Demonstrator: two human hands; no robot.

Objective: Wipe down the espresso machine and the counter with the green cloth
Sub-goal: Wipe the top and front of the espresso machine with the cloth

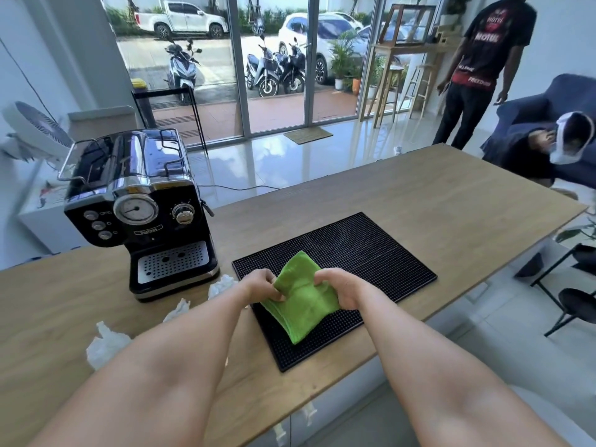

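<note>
Currently, in the head view, left hand (263, 283) and right hand (338, 290) each pinch an edge of the folded green cloth (303, 308) over the black mat (371, 250). The espresso machine (142, 214) stands at 10 o'clock from the cloth on the counter (419, 201). Gather the cloth into a flat pad before wiping.

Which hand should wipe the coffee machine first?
Probably the left hand. Both hands pinch the green cloth, but the espresso machine stands on the left, nearer that hand; the right hand would have to cross over.
</note>
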